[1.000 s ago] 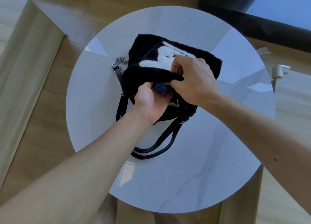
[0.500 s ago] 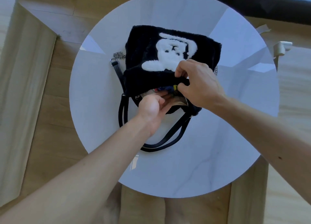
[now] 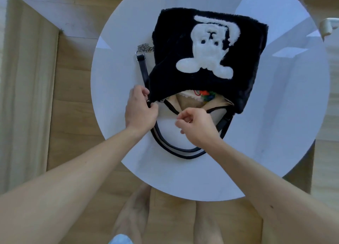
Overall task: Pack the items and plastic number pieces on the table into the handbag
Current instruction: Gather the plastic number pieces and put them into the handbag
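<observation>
A black fluffy handbag (image 3: 205, 82) with a white bear on it lies flat on the round white table (image 3: 275, 115), its zipped mouth facing me and gaping. Inside, against the beige lining, show several coloured plastic pieces (image 3: 207, 95). My left hand (image 3: 139, 108) grips the left corner of the mouth, by the zip's end. My right hand (image 3: 198, 126) has its fingers curled at the near rim, which is drawn toward me in a V; it seems to pinch that rim.
The bag's black straps (image 3: 183, 152) loop toward me on the tabletop, and a metal chain (image 3: 145, 47) lies at the bag's left side. My bare feet (image 3: 132, 216) stand on the wooden floor below the table's edge. A small white object (image 3: 328, 27) sits off to the right.
My left hand came out of the bag and moved to its left corner. My right hand let go of the upper flap and dropped to the near rim. The bag now lies flat.
</observation>
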